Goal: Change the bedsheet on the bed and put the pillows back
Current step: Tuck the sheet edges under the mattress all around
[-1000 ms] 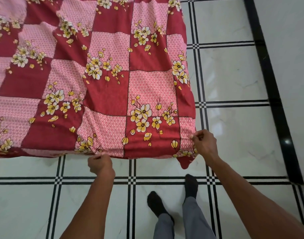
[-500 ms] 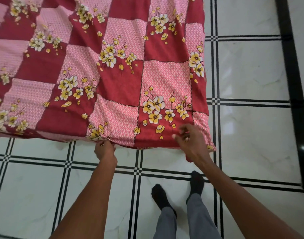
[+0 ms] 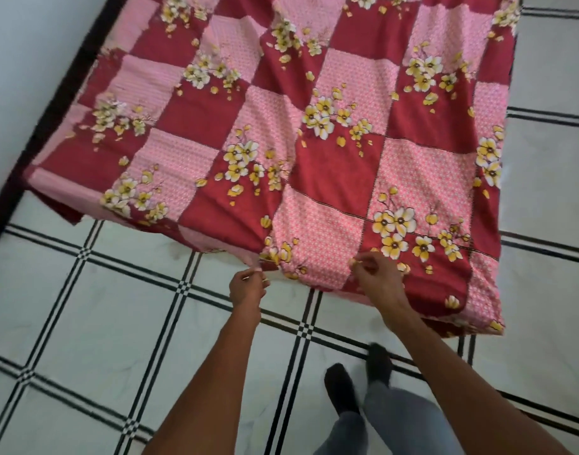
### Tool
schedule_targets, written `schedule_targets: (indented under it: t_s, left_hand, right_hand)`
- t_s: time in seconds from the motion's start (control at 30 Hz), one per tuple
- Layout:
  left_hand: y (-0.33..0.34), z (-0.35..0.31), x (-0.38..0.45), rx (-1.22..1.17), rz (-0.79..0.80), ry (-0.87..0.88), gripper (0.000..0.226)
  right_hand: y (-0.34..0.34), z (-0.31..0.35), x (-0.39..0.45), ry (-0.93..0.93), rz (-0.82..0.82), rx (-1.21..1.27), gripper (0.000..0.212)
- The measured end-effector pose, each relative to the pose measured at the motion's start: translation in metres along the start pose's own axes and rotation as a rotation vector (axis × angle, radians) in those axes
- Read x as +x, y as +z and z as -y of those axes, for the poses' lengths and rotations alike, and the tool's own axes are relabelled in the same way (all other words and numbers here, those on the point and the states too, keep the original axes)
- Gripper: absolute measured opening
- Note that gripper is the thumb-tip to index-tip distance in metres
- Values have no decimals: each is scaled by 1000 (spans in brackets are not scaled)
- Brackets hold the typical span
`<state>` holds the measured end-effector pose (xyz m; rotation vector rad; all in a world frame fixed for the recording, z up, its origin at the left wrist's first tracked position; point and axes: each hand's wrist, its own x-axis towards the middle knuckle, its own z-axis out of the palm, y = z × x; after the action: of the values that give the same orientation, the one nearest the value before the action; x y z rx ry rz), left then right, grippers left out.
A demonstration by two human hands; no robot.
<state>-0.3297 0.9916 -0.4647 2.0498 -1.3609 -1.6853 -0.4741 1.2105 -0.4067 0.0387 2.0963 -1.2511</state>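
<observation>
Fingers of my left hand (image 3: 247,288) curl in and pinch the near hem of the bedsheet (image 3: 314,133), and I read that grip as a way to tension the cloth: creases fan out from the pinch toward twelve o'clock. My right hand (image 3: 378,280) sits at about three o'clock from the left, near it, its knuckles bent over the sheet's edge; it seems to gather a fold there, though I cannot tell for certain whether cloth is trapped inside the curl.

I see the bedsheet, red and pink checks with yellow-white flowers, spread flat across the upper half of the view, its near edge running from nine o'clock down toward four o'clock. Nothing shows the mattress beneath, so I only judge that it covers the bed. At ten o'clock it reaches a dark skirting strip (image 3: 48,116) along the pale wall.

Below the hem lies the tiled floor (image 3: 101,323), white with black double lines, and my feet in dark socks (image 3: 340,385) stand at six o'clock, well placed for a pull toward me.

No pillows are visible. I judge the sheet is being squared and drawn taut before tucking; the pillows come later.
</observation>
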Motion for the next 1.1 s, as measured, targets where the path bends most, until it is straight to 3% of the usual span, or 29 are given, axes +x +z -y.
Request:
schedule_targets:
  t_s: [0.1,0.33,0.53,0.67,0.8,0.87,0.93,1.0,1.1]
  left_hand:
    - [-22,-28,10,-57,21,-18,12]
    - [-52,-94,81,-110,-72,-43,21]
    - [-79,-148,153,-1,-260,-169,64]
    - [-111,-174,178,128,-330,-131,48]
    - [-149,-194,218,140,-324,-121,45]
    - [-168,-194,240,167,-294,-94,47]
    - [-183,-193,249,219,-182,-12,34]
    - [-196,-198,255,263,-43,51,22]
    - [-211,-206,261,318,71,49,27]
  right_hand:
    - [42,29,5,73,95,118,14]
    - [123,78,38,147,139,185,12]
    - [203,121,68,208,179,189,9]
    - [253,144,70,304,187,219,14]
    - [304,157,56,543,190,376,36]
    - [330,159,47,687,134,499,45]
    - [354,161,45,766,26,574,50]
    - [381,161,47,771,-140,636,47]
    - [418,158,48,687,-369,578,40]
